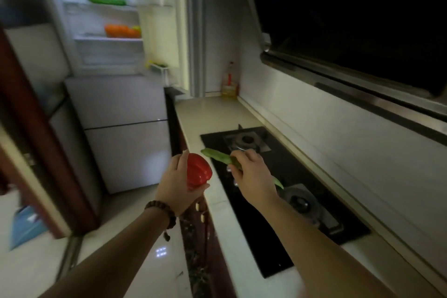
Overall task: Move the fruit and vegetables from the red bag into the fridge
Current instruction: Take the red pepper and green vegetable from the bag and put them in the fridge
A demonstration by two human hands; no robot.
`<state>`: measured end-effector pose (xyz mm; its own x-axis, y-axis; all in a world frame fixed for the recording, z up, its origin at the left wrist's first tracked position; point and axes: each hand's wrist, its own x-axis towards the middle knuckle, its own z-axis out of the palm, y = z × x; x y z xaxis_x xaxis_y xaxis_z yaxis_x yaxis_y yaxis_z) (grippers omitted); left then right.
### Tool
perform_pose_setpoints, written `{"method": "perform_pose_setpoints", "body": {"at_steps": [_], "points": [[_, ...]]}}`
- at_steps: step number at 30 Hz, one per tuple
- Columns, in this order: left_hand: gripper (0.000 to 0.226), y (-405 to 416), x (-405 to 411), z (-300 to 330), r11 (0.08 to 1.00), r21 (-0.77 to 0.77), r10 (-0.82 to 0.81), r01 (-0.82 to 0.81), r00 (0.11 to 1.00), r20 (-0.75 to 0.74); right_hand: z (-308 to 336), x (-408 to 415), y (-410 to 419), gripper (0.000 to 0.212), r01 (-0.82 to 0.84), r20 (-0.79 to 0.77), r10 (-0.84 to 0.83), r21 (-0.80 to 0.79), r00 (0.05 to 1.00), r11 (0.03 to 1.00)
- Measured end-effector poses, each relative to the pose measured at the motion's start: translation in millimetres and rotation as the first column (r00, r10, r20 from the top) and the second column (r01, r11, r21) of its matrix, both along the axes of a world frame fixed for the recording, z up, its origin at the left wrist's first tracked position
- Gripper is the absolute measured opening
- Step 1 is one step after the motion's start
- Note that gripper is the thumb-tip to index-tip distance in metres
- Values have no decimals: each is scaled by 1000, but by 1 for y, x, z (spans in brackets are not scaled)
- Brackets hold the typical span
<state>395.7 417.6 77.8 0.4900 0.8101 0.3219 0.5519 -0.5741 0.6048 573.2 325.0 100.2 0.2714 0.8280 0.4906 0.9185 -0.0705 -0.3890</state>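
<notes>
My left hand [175, 186] holds a red bell pepper [198, 172] in front of me. A long green pepper [217, 155] is gripped in my right hand [251, 174], its tip pointing left over the hob. Ahead at the upper left the fridge [116, 104] stands with its upper door open and lit inside. A green cucumber [106, 0] lies on one shelf, and orange and yellow-green fruit [122, 31] sit on the shelf below. The red bag is out of view.
A black gas hob [266, 191] is set into the pale counter [210, 109] on my right. An oil bottle [231, 82] stands at the counter's far end. A dark extractor hood [350, 31] hangs above. A brown door frame [36, 140] is at my left.
</notes>
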Motion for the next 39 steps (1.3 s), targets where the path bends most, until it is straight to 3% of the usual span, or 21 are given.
{"method": "perform_pose_setpoints", "body": {"at_steps": [12,23,39], "points": [[100,145,-140,11,940,63,331,-334,942,49,-6,-123,193,23,-257,64,254,51,965,965],[99,320,-252,40,912,73,402,-405,914,47,28,-225,385,20,-344,88,335,130,938,930],[99,556,-244,73,890,221,394,-398,917,62,72,-192,620,17,-320,182,286,196,941,927]]}}
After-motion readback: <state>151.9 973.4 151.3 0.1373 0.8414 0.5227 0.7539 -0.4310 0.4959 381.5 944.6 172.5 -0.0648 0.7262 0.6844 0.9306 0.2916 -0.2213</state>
